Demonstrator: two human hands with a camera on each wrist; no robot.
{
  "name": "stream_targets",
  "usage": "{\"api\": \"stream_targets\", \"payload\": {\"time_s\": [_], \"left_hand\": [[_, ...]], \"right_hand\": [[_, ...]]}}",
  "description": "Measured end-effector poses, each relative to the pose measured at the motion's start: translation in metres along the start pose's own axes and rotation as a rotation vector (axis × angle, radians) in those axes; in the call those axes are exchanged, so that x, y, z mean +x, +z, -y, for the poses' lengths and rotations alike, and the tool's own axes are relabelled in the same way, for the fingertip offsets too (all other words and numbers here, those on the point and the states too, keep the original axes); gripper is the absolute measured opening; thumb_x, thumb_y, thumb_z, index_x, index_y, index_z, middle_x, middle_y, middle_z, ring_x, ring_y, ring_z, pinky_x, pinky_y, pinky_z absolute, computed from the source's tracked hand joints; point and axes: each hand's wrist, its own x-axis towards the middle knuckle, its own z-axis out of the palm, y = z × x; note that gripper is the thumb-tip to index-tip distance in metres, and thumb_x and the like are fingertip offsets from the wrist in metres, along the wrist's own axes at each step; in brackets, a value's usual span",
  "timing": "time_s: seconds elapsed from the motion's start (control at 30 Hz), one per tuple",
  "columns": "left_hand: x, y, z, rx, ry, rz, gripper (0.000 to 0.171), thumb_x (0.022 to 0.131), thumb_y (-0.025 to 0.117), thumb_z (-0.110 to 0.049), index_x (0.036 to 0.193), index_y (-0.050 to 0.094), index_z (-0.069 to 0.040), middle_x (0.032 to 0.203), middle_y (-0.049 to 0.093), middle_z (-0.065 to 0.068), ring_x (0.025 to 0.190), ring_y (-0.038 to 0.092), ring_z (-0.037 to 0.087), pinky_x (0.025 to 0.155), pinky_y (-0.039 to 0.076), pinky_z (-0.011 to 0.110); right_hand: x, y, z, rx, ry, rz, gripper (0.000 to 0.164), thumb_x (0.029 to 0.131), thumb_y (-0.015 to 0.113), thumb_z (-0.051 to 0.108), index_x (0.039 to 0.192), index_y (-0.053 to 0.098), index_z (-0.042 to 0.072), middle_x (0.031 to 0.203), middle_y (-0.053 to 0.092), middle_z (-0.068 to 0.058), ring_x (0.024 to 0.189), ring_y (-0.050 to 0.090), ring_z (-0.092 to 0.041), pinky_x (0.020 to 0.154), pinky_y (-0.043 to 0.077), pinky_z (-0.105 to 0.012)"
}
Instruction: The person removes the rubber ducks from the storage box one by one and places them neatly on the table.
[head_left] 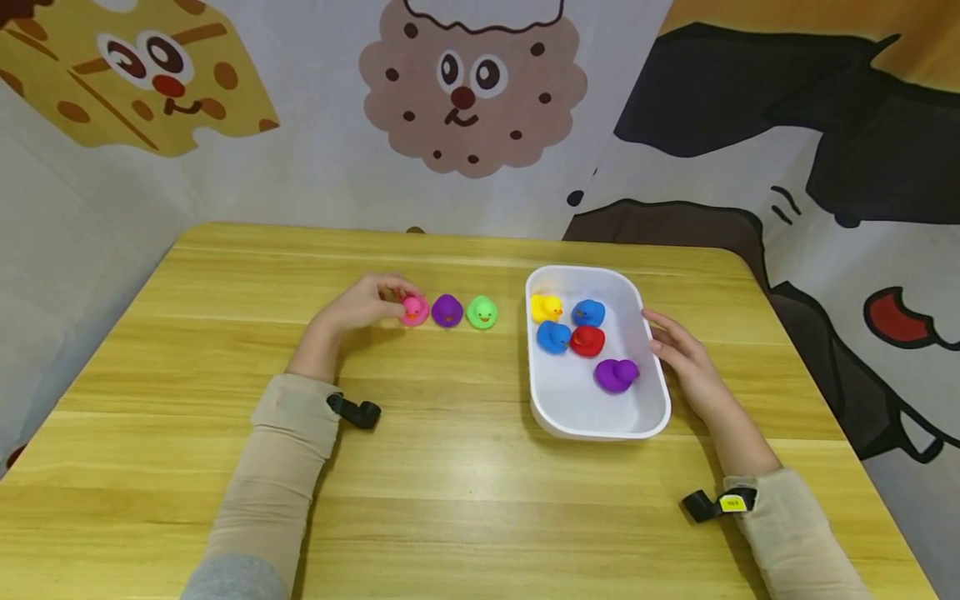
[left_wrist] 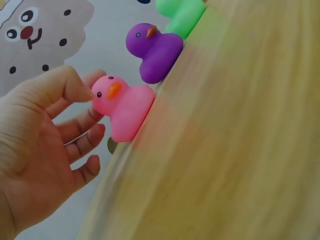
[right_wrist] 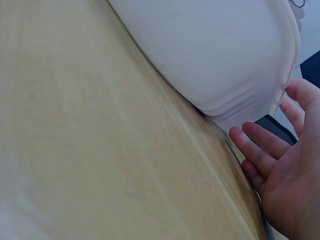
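Note:
My left hand (head_left: 366, 302) pinches the head of a pink rubber duck (left_wrist: 129, 107) between thumb and index finger; the other fingers are bent loosely away from it. This duck stands on the table at the left end of a short row, beside a purple duck (head_left: 447, 311) and a green duck (head_left: 482, 312). With its fingertips, my right hand (head_left: 686, 358) touches the right rim of a white plastic bin (head_left: 577, 414). Inside lie a yellow duck (head_left: 546, 309), two blue ducks (head_left: 588, 313), a red duck (head_left: 587, 341) and another purple duck (head_left: 617, 377).
The wooden table (head_left: 450, 517) carries the row and the bin. Behind its far edge rises a wall (head_left: 315, 183) printed with cartoon figures. A black strap camera (head_left: 356, 412) sits on the left sleeve, and another camera (head_left: 701, 505) on the right one.

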Motion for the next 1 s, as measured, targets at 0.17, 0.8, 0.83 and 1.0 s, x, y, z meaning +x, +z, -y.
{"api": "stream_targets", "payload": {"time_s": [0.17,0.8,0.83,1.0], "left_hand": [[-0.002,-0.002,-0.005,0.036,0.048,-0.042,0.036,0.084,0.069,-0.009,0.118,0.065,0.0,0.105,0.059,0.012,0.096,0.048,0.027,0.079,0.037,0.038],[0.0,0.016,-0.057,0.063,0.297,-0.112,0.029,0.081,0.072,-0.006,0.11,0.069,-0.001,0.106,0.064,0.015,0.098,0.052,0.035,0.082,0.038,0.048],[0.0,0.018,-0.06,0.071,0.306,-0.116,0.029,0.081,0.072,-0.007,0.109,0.069,-0.002,0.105,0.064,0.013,0.097,0.052,0.032,0.082,0.038,0.048],[0.0,0.028,-0.075,0.08,0.352,-0.132,0.027,0.082,0.074,-0.01,0.109,0.07,-0.005,0.104,0.066,0.006,0.094,0.054,0.021,0.081,0.039,0.042]], "right_hand": [[0.0,0.001,0.001,0.002,0.0,-0.002,0.046,0.1,0.048,0.013,0.146,0.041,0.011,0.121,0.057,0.005,0.109,0.056,-0.008,0.085,0.048,-0.022],[0.0,0.001,0.002,-0.005,-0.001,-0.01,0.046,0.1,0.049,0.014,0.145,0.042,0.011,0.122,0.057,0.005,0.108,0.057,-0.008,0.084,0.048,-0.022],[0.0,0.001,0.002,-0.007,-0.001,-0.01,0.046,0.1,0.049,0.013,0.145,0.042,0.011,0.121,0.057,0.005,0.108,0.057,-0.008,0.084,0.048,-0.021],[0.0,0.001,0.003,-0.01,0.004,-0.008,0.046,0.1,0.049,0.013,0.146,0.041,0.011,0.122,0.056,0.004,0.108,0.057,-0.008,0.084,0.048,-0.021]]}}
